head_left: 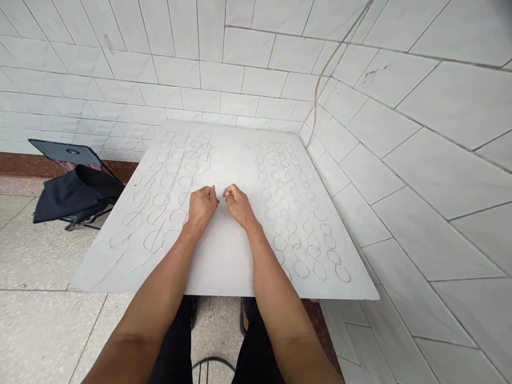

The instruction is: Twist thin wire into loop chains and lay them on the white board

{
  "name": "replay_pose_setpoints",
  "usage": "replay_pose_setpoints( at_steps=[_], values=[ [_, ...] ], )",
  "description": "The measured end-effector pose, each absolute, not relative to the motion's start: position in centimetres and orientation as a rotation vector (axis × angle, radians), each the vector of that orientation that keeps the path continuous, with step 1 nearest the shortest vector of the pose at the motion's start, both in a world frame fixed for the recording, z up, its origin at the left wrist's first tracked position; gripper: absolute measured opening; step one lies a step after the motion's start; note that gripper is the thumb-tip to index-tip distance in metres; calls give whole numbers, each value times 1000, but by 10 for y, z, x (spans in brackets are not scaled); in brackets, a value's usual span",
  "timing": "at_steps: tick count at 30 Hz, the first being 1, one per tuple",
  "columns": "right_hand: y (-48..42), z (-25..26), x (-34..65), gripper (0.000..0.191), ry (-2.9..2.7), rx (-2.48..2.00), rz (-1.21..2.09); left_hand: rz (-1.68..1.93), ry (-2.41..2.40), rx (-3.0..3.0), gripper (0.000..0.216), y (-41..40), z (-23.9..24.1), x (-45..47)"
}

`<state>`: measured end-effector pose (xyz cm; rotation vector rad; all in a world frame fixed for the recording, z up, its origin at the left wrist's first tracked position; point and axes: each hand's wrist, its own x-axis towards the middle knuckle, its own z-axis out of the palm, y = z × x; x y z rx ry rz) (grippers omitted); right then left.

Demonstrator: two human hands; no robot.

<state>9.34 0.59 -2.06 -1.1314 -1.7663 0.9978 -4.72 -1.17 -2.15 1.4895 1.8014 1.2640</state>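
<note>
My left hand (203, 205) is closed in a pinch above the middle of a white board (228, 266). Close by on its right, my right hand (237, 202) pinches too, fingertips a small gap from the left ones. A very thin strand (221, 197) shows faintly between the fingertips; whether it is wire or thread I cannot tell. Thin dark loops (160, 200) with long trailing strands lie in rows on the board's left part. On the right part, more rows of loops (280, 242) lie touching or overlapping, like chains.
White tiled walls (240, 77) meet behind the board and along its right. A thin cable (320, 80) runs down the corner. On the speckled floor (36, 256) at left stands a folding chair (66, 152) with dark cloth (76, 192) on it.
</note>
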Motion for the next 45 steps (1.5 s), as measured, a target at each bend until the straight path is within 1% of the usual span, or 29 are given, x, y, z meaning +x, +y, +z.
replay_pose_setpoints(
  at_steps=[4,10,16,20,25,32,45],
  values=[
    [7,-20,96,17,-1780,-1139,1015,1295,1712,1376,35,-13,-19,-45],
    [6,-18,98,23,-1779,-1100,1091,1313,1679,1353,32,-12,-15,-48],
    [7,-23,94,17,-1802,-1081,1107,1396,1695,1247,25,-9,-16,-48],
    [7,-29,86,12,-1829,-1059,1054,1517,1719,1148,27,-8,-20,-43],
    [5,-32,79,12,-1839,-1062,1014,1610,1745,1123,30,-7,-26,-36],
    [2,-32,74,10,-1843,-1049,1001,1629,1832,1128,31,-7,-28,-34],
    [3,-33,68,10,-1733,-1102,1080,1610,1877,1109,25,-7,-29,-28]
  ],
)
